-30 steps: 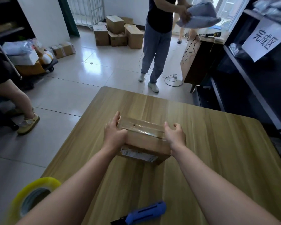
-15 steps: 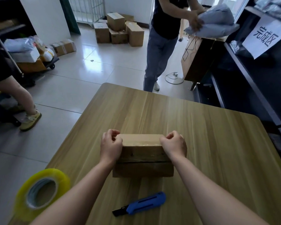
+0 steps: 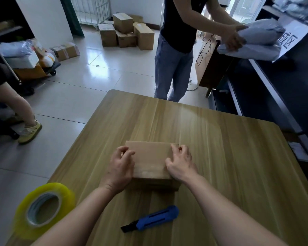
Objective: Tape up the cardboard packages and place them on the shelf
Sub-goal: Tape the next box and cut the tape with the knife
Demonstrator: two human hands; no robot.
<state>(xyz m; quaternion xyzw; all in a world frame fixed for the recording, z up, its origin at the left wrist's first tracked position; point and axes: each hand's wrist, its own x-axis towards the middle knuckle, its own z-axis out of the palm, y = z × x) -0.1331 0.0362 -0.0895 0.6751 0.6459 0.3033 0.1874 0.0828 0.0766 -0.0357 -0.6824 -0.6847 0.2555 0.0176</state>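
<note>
A: Start big. Where does the work sit?

B: On the wooden desk (image 3: 229, 157), with the dark shelf (image 3: 277, 96) along its right side, well apart from the box. The shelf looks like a later step.

A: And the box?

B: The box (image 3: 149, 158) lies flat near the middle of the desk, close to the person, with a plain cardboard face up. I cannot tell whether tape already crosses that face.

A: So what is the step, do you think?

B: Settling the box so a face can be taped. Set it square and fully down before letting go, so the flaps meet evenly.

A: The tape?

B: The yellow tape roll (image 3: 41, 208) stands at the near left corner of the desk, apart from the box. It is nearest the left arm, so I would reach with that side and pin the box with the other.

A: What are the hands doing?

B: The left hand (image 3: 120, 166) grips the box's left end, fingers curled over the top edge. The right hand (image 3: 180, 165) grips the right end the same way.

A: Anything to mind?

B: The blue knife (image 3: 153, 221) lies just in front of the box, between the forearms, dark tip pointing left. Reach around it, and pick it up only to cut the strip.
</note>
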